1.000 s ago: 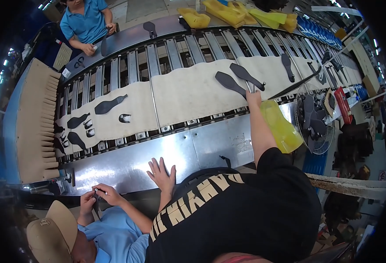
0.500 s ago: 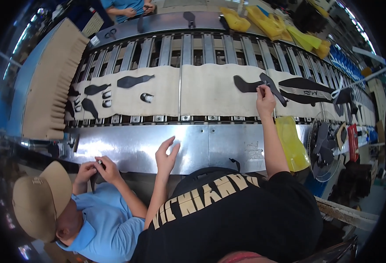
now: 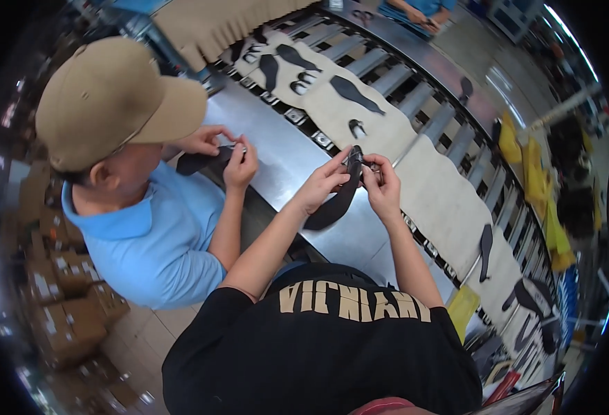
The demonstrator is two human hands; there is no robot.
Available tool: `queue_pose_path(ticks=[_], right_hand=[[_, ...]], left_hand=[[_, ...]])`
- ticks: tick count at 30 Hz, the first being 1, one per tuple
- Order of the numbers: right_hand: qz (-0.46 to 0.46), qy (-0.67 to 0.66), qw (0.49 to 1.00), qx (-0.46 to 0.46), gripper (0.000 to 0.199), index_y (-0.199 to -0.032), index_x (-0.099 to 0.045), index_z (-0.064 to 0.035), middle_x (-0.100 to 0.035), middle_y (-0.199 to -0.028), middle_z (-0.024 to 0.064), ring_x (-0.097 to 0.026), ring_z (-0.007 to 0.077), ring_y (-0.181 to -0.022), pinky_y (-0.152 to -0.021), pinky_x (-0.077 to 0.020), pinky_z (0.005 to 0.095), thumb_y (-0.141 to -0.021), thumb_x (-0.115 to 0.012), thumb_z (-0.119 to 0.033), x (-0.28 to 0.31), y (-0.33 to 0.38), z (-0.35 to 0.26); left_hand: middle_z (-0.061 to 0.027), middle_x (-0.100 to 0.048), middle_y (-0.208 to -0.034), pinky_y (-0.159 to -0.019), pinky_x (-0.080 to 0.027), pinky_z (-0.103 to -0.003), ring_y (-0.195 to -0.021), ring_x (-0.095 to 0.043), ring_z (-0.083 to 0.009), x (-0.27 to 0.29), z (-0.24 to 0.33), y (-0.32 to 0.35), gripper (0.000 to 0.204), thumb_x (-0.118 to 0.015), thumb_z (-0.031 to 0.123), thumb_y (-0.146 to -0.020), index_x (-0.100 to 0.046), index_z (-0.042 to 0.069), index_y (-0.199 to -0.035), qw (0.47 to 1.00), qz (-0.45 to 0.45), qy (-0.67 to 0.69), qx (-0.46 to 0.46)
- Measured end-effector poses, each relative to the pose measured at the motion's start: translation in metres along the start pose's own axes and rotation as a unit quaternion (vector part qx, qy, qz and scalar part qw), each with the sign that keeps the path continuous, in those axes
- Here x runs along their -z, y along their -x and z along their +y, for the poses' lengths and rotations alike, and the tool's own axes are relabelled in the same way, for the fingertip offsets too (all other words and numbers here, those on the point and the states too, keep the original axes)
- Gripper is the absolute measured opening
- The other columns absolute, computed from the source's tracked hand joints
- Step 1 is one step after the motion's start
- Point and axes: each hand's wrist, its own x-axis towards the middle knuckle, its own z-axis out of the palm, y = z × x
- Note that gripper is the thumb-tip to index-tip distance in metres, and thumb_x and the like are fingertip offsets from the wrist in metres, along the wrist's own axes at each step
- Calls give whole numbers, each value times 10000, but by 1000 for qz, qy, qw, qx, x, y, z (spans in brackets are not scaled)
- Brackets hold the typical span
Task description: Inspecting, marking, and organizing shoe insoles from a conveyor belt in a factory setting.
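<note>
A dark, curved, shoe-insole-shaped piece (image 3: pixel 333 209) is held up over the steel ledge, at the conveyor's near edge. My left hand (image 3: pixel 322 185) pinches its upper part, with the wide end hanging below the fingers. On the other side, my right hand (image 3: pixel 384 187) has its fingertips closed at the narrow upper end. Something dark and shiny shows there between the fingers, too small to make out. Just beyond my hands, a small shiny black U-shaped piece (image 3: pixel 357 128) lies on the pale belt (image 3: pixel 425 173), near a flat black insole (image 3: pixel 354 93).
At my left, a co-worker in a cap (image 3: pixel 114 97) handles a dark piece (image 3: pixel 197 160) with both hands. More black insoles (image 3: pixel 485 252) lie along the belt. A second person (image 3: pixel 415 12) is across it. Yellow plastic sheets (image 3: pixel 531 173) hang at the far side; cartons (image 3: pixel 66 321) stand behind the co-worker.
The view has swung left. My right hand has left the belt at the right and come to my left hand, which was empty and open. Both now grip the insole.
</note>
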Motion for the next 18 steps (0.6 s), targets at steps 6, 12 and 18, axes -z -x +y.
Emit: queue_pose_path(ticks=[6,12,18], right_hand=[[1,-224,938,-263,269,-1129,-599,-1,-630,-743,20,-422,19,-468,-403,-292,175,-873,-612,-81,-83,-22,43],[-52,-268,909,-316,283,-1100,-612,-11,-604,-707,22,-379,46,-379,-347,-251,202,-820,-628,-53,-119,-29,59],[-60,-229,916,-323,291,-1107,-622,-15,-582,-702,9,-382,42,-398,-370,-273,210,-817,-611,-25,-130,-35,59]], left_hand=[[-27,-589,-1193,-801,-514,-266,-959,-601,-101,38,-73,3,529,-519,74,-952,-356,105,-1455,969,208,64,-120],[-55,-563,-1227,-813,-528,-268,-915,-610,-101,68,-91,11,531,-525,63,-957,-346,91,-1455,959,239,38,-145],[-56,-532,-1287,-795,-556,-295,-959,-612,-119,70,-75,17,534,-552,72,-944,-365,96,-1444,952,259,86,-140]])
